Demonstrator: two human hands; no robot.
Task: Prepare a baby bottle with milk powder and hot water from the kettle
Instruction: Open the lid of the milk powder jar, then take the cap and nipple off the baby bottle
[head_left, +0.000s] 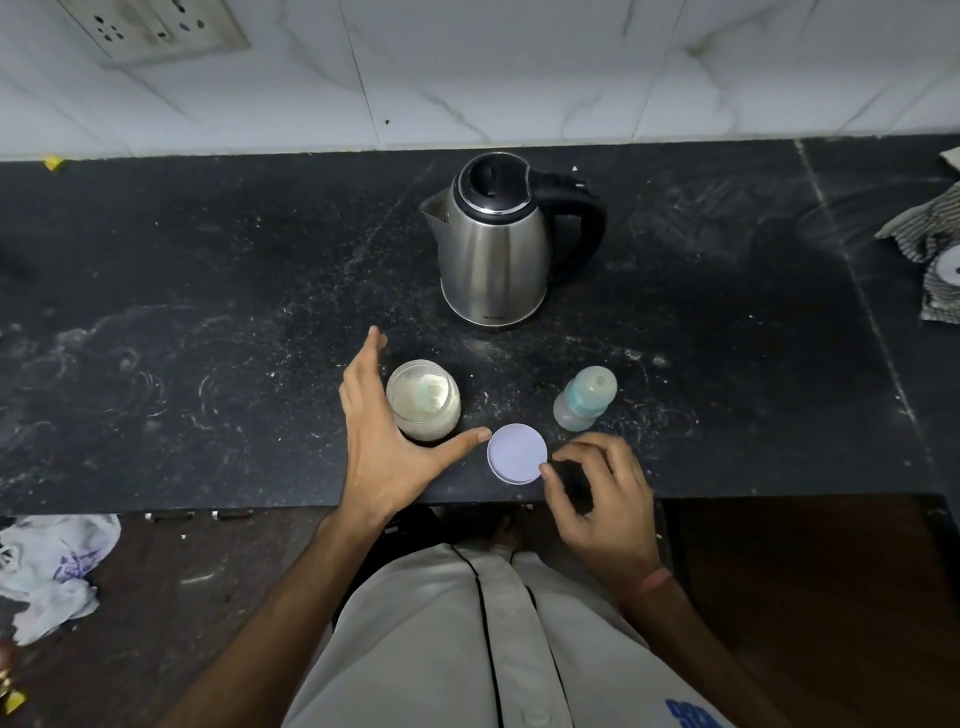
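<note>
Left hand (374, 426) spreads wide beside the open glass jar of white milk powder (423, 400) on the black stone counter (208, 312), holding nothing. Right hand (602, 499), fingers loosely curled, touches the round lilac lid (517, 453). Clear baby bottle with teal collar (584, 397) and steel kettle (493, 244) stand behind.

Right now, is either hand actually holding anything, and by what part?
Nothing is lifted. The left hand is spread open around the jar; the right hand has fingertips at the edge of the lid on the counter.
</note>
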